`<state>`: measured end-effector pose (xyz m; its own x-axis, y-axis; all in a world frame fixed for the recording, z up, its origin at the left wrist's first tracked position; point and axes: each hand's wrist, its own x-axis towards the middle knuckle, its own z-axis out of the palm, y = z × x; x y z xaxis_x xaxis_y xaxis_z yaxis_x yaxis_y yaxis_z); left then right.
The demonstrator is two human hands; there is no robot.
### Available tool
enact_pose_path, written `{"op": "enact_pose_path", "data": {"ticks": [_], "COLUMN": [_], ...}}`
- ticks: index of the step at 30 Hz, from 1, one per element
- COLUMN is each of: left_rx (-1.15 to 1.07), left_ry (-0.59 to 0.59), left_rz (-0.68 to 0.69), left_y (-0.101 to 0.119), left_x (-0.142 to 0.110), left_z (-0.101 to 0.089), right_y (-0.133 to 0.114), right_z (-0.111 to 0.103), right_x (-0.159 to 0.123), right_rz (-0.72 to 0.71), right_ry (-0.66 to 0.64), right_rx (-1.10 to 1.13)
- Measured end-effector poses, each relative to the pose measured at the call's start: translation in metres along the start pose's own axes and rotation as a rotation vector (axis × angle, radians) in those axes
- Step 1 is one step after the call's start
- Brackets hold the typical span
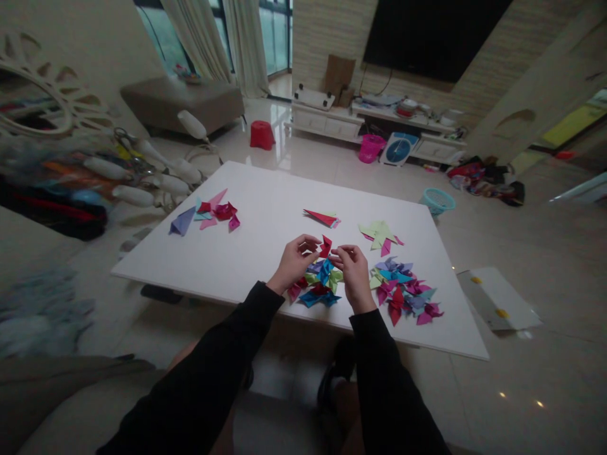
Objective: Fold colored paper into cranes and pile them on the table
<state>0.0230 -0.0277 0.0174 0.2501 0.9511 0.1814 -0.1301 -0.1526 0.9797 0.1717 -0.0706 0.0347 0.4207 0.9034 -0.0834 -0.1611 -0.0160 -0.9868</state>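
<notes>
Both my hands are raised just above the near part of a white table (265,221). My left hand (294,260) and my right hand (351,270) pinch a small red folded paper piece (325,246) between their fingertips. Right under the hands lies a cluster of joined folded papers (318,285) in blue, green and magenta. A heap of several loose folded pieces (404,292) in purple, pink, red and teal lies just right of my right hand.
More folded papers lie on the table: a purple and pink group (205,216) at the far left, a red piece (321,218) in the middle, pale green ones (379,234) to the right. A grey sheet (497,298) lies on the floor at right, a teal basket (437,201) beyond the table.
</notes>
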Motion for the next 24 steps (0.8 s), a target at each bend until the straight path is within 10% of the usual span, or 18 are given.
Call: {"op": "enact_pose_path", "data": {"ticks": [17,24], "left_rx": [0.632,0.784], "left_ry": [-0.476,-0.432], "left_rz": [0.43,0.556], "left_y": [-0.001,-0.002], "left_x": [0.004,0.001], "left_z": [-0.021,-0.018], "right_y": [0.016,0.014], "right_z": [-0.001,-0.001], "right_x": [0.013,0.013], "right_rz": [0.027,-0.113], "right_ry": [-0.073,-0.12], "right_rx": [-0.05,-0.226]}}
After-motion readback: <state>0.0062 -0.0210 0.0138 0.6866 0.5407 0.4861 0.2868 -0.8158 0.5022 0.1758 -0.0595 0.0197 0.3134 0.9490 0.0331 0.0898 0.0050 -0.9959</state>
